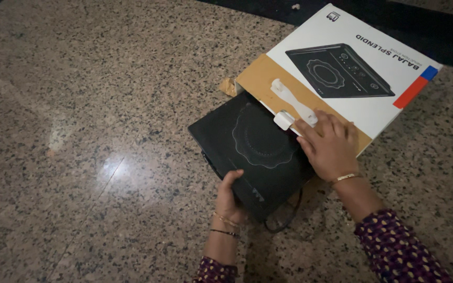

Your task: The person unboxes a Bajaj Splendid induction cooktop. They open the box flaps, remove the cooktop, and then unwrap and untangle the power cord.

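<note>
A flat black induction cooktop (252,147) lies on the speckled stone floor, half out of its white cardboard box (373,99). My left hand (230,196) grips the cooktop's near edge, thumb on top. My right hand (327,142) presses flat on the box's brown flap (268,78), fingers spread beside a white plastic carry handle (292,105). The far end of the cooktop is hidden inside the box.
A black power cord (284,220) loops on the floor under the cooktop's near corner. A torn bit of brown tape (228,85) sticks out at the box's left corner. A dark strip (405,21) runs along the top beyond the box.
</note>
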